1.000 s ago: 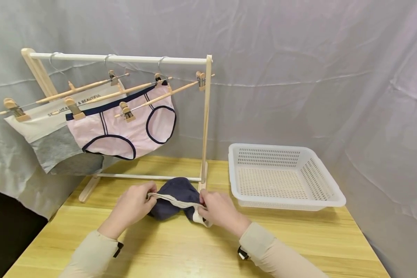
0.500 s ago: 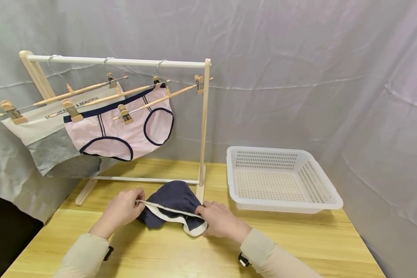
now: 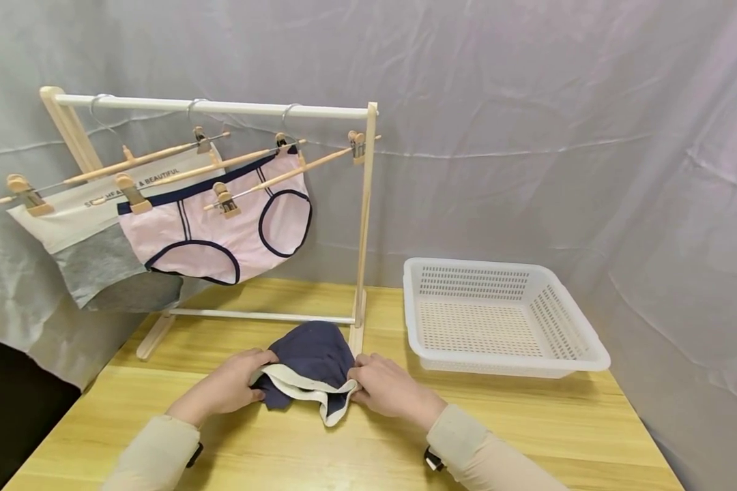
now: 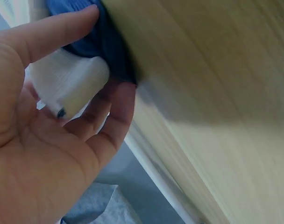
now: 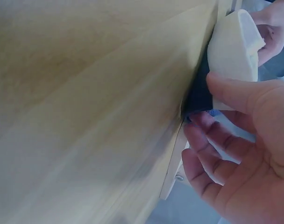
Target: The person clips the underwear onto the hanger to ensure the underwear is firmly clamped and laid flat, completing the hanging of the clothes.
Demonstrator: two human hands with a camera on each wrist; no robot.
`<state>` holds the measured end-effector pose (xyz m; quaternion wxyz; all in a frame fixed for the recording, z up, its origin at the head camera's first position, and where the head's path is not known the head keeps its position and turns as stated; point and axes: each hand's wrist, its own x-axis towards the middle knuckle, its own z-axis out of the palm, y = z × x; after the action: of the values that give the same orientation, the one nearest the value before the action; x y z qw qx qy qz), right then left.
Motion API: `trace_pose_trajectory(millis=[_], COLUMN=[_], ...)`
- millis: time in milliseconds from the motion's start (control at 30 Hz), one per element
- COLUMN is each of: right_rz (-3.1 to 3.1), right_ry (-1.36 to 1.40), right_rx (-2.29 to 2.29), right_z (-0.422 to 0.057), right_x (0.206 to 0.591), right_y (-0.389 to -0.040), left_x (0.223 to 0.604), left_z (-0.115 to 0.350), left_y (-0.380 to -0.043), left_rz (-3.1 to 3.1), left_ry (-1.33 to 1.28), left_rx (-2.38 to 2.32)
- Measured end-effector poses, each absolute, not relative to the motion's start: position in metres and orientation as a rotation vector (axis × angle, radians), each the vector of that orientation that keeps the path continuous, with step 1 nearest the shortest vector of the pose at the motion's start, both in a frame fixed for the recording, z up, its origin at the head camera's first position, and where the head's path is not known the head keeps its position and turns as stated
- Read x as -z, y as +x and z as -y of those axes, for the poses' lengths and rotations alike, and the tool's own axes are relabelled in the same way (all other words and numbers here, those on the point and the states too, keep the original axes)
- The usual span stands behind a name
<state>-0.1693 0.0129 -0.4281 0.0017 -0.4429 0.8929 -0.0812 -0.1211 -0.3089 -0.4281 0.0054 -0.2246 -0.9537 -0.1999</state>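
A pair of navy underpants (image 3: pixel 314 349) with a cream waistband (image 3: pixel 301 389) lies bunched on the table in front of the rack, the band facing me and gaping in folds. My left hand (image 3: pixel 236 382) grips the left end. In the left wrist view its thumb lies along the navy cloth, with the fingers (image 4: pixel 121 105) curled beneath and a fold of the band (image 4: pixel 81 79) between. On the opposite end my right hand (image 3: pixel 383 385) pinches the band. Its thumb (image 5: pixel 228 91) presses the cream side, and the index finger is partly hidden behind the cloth.
A wooden rack (image 3: pixel 366 218) stands behind, carrying several clip hangers. Pink underpants (image 3: pixel 221 228) and grey-and-white ones (image 3: pixel 95 256) hang there; the front hanger (image 3: pixel 295 174) bears no garment. A white perforated basket (image 3: pixel 510 365) sits at the right on the wooden table (image 3: pixel 467 423).
The waistband was stretched between the hands; now it is slack and wavy. Over the last half second my left hand came rightward, closer to the right hand, and wrapped further over the cloth.
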Motion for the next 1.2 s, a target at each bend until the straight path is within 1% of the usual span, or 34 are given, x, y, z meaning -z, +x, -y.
trace_pose_trajectory(millis=[100,267,467,733,833,933,1000,1067,1133,1200], right_rz=[-2.781,-2.715,-2.601,-2.508,-2.453,-2.340,-2.250,-2.198,-2.226,-2.299], right_ry=[-1.398,-1.319,-1.197,-1.042,-0.990,-0.889,-0.788,-0.689,-0.620,-0.576], right_rx=[0.326,0.473,0.651,0.947,1.085,1.262,1.381,1.472,1.520,1.522], right_z=[-0.015,-0.018,-0.018,-0.025,-0.030,-0.035,-0.036,-0.034,-0.028,-0.021], right_x=[0.427,0.419,0.413,0.398,0.389,0.376,0.368,0.362,0.360,0.363], right_y=[-0.169,-0.171,-0.173,-0.178,-0.182,-0.186,-0.189,-0.191,-0.192,-0.194], left_x=[0.433,0.436,0.425,0.406,0.399,0.393,0.390,0.389,0.391,0.396], left_z=[0.307,0.307,0.312,0.330,0.339,0.348,0.354,0.358,0.361,0.360], left_y=[-0.122,-0.123,-0.120,-0.116,-0.115,-0.115,-0.115,-0.116,-0.119,-0.122], left_rz=[2.953,2.914,2.979,3.025,2.959,2.845,2.759,2.683,2.661,2.666], left_ry=[-0.699,-0.700,-0.700,-0.657,-0.681,-0.709,-0.668,-0.537,-0.369,-0.213], left_rx=[0.607,0.574,0.705,0.917,1.060,1.473,1.764,1.980,2.012,1.944])
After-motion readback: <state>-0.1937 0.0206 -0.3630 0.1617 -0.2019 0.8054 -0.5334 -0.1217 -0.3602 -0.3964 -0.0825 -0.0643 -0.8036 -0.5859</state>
